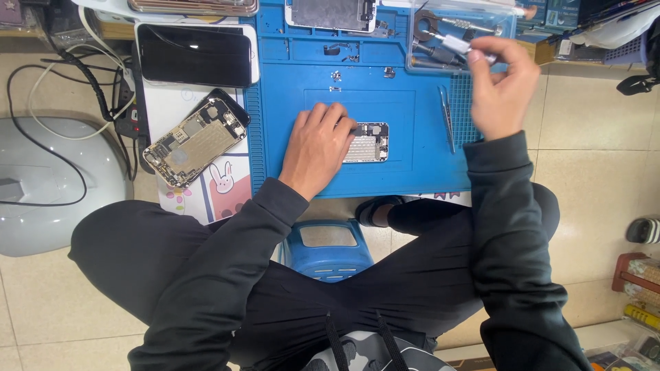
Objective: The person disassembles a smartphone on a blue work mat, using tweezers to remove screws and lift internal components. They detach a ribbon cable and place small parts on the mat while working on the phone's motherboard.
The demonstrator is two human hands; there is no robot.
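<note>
Tiled floor surrounds my blue work mat. I see my left hand pressing flat, fingers spread, on an opened phone frame mid-mat, while my right hand has its fingers pinched around a small silver screwdriver over a clear parts box.

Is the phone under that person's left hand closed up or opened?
Opened: the phone under the left hand lies screenless on the blue mat, its insides exposed.

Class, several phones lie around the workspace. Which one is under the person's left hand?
The opened phone body in the middle of the blue mat, partly covered by the left hand; the others lie apart, untouched.
</note>
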